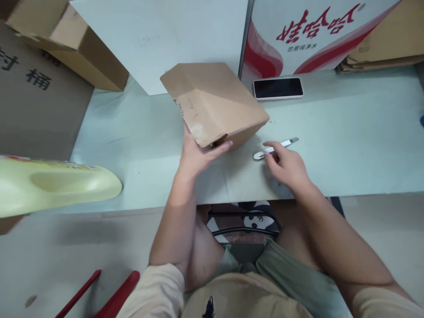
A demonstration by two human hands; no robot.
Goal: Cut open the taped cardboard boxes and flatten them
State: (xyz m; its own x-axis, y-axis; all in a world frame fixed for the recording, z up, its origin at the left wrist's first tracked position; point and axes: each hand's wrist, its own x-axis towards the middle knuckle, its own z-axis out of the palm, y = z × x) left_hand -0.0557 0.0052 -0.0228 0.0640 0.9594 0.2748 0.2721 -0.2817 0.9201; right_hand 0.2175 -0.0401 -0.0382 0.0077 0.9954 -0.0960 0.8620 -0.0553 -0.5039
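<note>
A small brown cardboard box [215, 99] sits tilted on the pale green table [331, 150]. My left hand [198, 154] grips its near bottom corner, thumb pressed against the box's lower edge. My right hand [285, 165] rests on the table to the right of the box, its fingers touching a white utility knife [276, 148] that lies flat with its blade end pointing right. The fingers are loosely curled over the knife's handle, not wrapped around it.
A phone [278, 87] lies face up behind the knife. A white and red carton [314, 35] and flat cardboard [380, 48] stand at the back right. More cardboard boxes [66, 39] are at the back left. A yellow plastic jug [53, 185] lies at the left.
</note>
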